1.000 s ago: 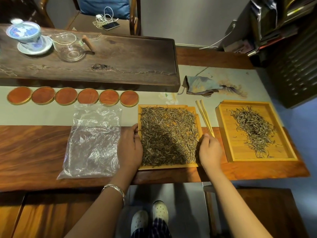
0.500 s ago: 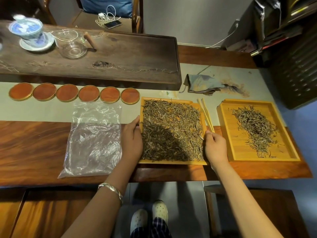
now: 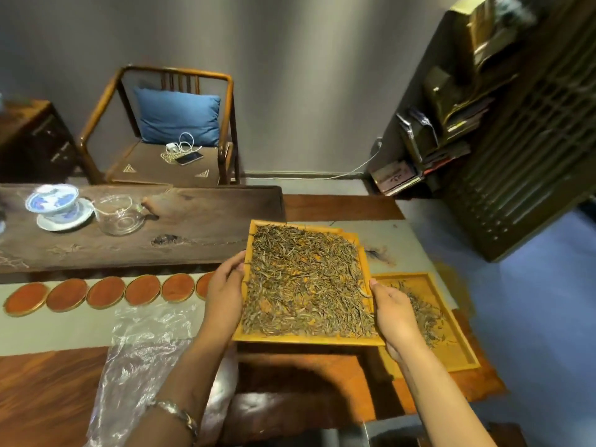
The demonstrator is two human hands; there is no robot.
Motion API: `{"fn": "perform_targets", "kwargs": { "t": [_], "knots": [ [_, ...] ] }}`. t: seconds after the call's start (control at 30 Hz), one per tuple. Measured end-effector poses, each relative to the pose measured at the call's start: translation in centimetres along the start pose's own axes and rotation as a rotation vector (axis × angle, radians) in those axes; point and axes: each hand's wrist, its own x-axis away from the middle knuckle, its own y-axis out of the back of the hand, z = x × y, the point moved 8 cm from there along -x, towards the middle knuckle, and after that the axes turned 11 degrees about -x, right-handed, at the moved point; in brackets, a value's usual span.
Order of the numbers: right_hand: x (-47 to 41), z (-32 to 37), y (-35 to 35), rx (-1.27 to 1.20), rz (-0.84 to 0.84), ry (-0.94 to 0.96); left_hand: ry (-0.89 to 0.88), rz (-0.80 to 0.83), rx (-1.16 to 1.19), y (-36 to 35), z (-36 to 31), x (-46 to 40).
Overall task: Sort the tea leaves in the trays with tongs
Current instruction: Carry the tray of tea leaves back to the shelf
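A bamboo tray [image 3: 306, 339] covered with dry tea leaves [image 3: 306, 279] is lifted above the table, casting a shadow below it. My left hand [image 3: 225, 291] grips its left edge and my right hand [image 3: 392, 314] grips its right edge. A second bamboo tray [image 3: 458, 350] with a smaller heap of tea leaves [image 3: 425, 314] lies on the table at the right, partly hidden behind my right hand. The tongs are hidden from view.
A crumpled clear plastic bag [image 3: 145, 356] lies on the table at the left. Several round red coasters [image 3: 106, 291] line up behind it. On the dark wooden tea board [image 3: 193, 233] stand a blue-and-white lidded cup [image 3: 56, 204] and a glass pitcher [image 3: 121, 214]. A chair [image 3: 167, 130] stands beyond.
Both hands have lifted the full tray off the table and raised it. The camera has tilted upward, showing the chair and wall. The tongs are now hidden.
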Motion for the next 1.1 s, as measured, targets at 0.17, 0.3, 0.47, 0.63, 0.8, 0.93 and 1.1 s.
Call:
{"fn": "perform_targets", "kwargs": {
  "t": [0.17, 0.3, 0.47, 0.63, 0.8, 0.93, 1.1],
  "knots": [
    [0.0, 6.7, 3.9, -0.159, -0.015, -0.035, -0.024, 0.083, 0.034, -3.2, -8.9, 0.6],
    [2.0, 11.2, 7.8, -0.274, -0.029, -0.042, 0.001, 0.212, 0.141, -6.5, -14.2, 2.0],
    [5.6, 13.9, 13.7, -0.351, -0.155, 0.007, -0.018, 0.407, 0.173, -12.2, -18.3, 4.2],
    [11.5, 13.7, 20.9, -0.412, -0.441, 0.066, -0.032, 0.667, 0.099, -19.3, -21.0, 8.3],
    [21.1, 11.2, 28.5, -0.44, -0.772, 0.127, -0.154, 0.996, -0.003, -27.6, -22.9, 16.5],
    [31.3, 7.8, 33.6, -0.536, -1.034, 0.133, -0.181, 1.265, -0.08, -33.2, -22.2, 26.8],
    [46.8, 2.8, 38.4, -0.635, -1.387, 0.131, -0.222, 1.598, -0.12, -37.5, -20.0, 43.0]
  ]
}}
